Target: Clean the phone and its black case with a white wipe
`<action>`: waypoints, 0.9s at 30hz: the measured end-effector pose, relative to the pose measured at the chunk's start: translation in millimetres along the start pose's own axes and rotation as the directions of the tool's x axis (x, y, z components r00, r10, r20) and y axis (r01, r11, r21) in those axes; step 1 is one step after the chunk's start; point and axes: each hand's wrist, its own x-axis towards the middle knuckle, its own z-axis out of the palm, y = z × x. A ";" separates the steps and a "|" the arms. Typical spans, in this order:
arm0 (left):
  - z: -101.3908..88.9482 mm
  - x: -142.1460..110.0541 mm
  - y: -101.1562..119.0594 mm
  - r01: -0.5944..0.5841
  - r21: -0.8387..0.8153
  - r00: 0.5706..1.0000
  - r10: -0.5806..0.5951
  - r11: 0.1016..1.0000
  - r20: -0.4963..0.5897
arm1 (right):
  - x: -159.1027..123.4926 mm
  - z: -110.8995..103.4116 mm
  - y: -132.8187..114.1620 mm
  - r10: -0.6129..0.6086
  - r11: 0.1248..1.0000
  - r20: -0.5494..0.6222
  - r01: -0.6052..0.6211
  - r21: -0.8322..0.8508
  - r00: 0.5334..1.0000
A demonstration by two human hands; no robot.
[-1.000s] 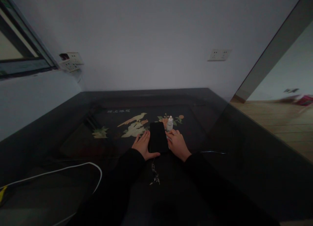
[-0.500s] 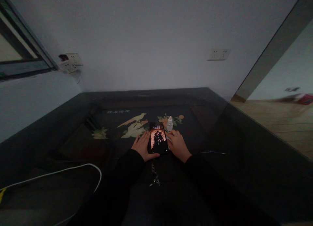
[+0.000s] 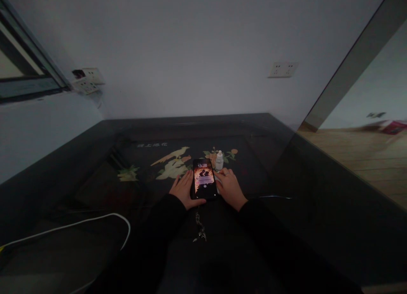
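Note:
A smartphone lies face up on a dark table, its screen lit with 13:38 and a picture. My left hand rests along its left edge, fingers stretched out and flat, thumb lying along the bottom edge. At the right edge is my right hand, fingers curled, with a ring on one of them. A sliver of something white shows under those fingers; what it is, I cannot make out. Just beyond the right hand stands a small white dropper bottle, upright. A metal charm chain hangs from the phone's lower end towards me.
The glossy table bears a bird-and-flower picture. A white cable curves across its left side; a thin pale line lies right of my hand. Sockets are on the wall behind. Wooden floor shows at right.
On the phone's screen a pale panel and a round icon have appeared over the lower picture. Both hands keep their places at the phone; the view has shifted slightly.

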 end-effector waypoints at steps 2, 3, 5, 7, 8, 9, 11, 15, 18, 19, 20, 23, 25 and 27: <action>0.5 -0.1 -0.1 0.000 -0.001 1.000 0.000 1.000 -0.006 | -0.1 -0.3 -0.4 0.001 1.000 0.001 -0.001 -0.004 1.000; 0.8 -0.2 -0.1 -0.001 -0.003 1.000 0.001 1.000 -0.015 | -0.1 -0.4 -0.4 0.001 1.000 0.003 -0.001 -0.005 1.000; 1.2 -0.4 -0.3 -0.009 -0.008 1.000 0.008 1.000 -0.027 | 0.0 -0.5 -0.1 -0.002 1.000 0.009 0.002 -0.007 1.000; 0.9 -0.6 -0.5 -0.013 -0.001 1.000 0.013 1.000 -0.022 | 0.1 -0.6 0.3 -0.006 1.000 0.015 0.006 -0.007 1.000; 0.5 -0.7 -0.5 -0.012 0.005 1.000 0.012 1.000 -0.015 | 0.1 -0.9 0.3 -0.007 1.000 0.017 0.008 -0.008 1.000; 0.0 -0.8 -0.5 -0.011 0.012 1.000 0.012 1.000 -0.009 | 0.1 -1.3 0.2 -0.007 1.000 0.018 0.007 -0.009 1.000; -0.8 -0.9 -0.8 -0.011 0.021 1.000 0.011 1.000 0.001 | -0.1 -2.6 -0.5 -0.006 1.000 0.015 0.007 -0.014 1.000; 1.4 -0.3 -2.9 -0.034 0.016 0.999 0.034 0.999 -0.004 | -0.7 -4.9 -2.2 -0.013 1.000 0.010 0.013 -0.024 1.000; 4.2 0.3 -4.1 -0.045 0.006 0.999 0.045 0.999 -0.028 | -1.3 -5.2 -2.5 -0.015 0.999 0.008 0.015 -0.034 1.000; 4.4 0.4 -4.0 -0.042 0.005 0.999 0.042 0.999 -0.033 | -1.5 -5.1 -2.5 -0.015 0.999 0.007 0.015 -0.038 1.000; 4.2 0.4 -3.6 -0.036 0.008 0.999 0.036 0.999 -0.032 | -1.8 -5.1 -2.5 -0.016 0.999 0.007 0.016 -0.041 1.000; 0.7 -0.2 -1.2 -0.014 0.024 1.000 0.014 1.000 -0.003 | -2.4 -5.4 -3.1 -0.024 0.999 0.011 0.025 -0.049 1.000; -2.1 -0.9 0.4 0.000 0.031 1.000 -0.001 1.000 0.017 | -2.4 -5.8 -3.7 -0.033 0.998 0.012 0.034 -0.052 0.999; -3.5 -1.3 1.0 0.007 0.028 1.000 -0.008 1.000 0.019 | -2.5 -6.6 -3.7 -0.040 0.998 0.010 0.041 -0.054 0.999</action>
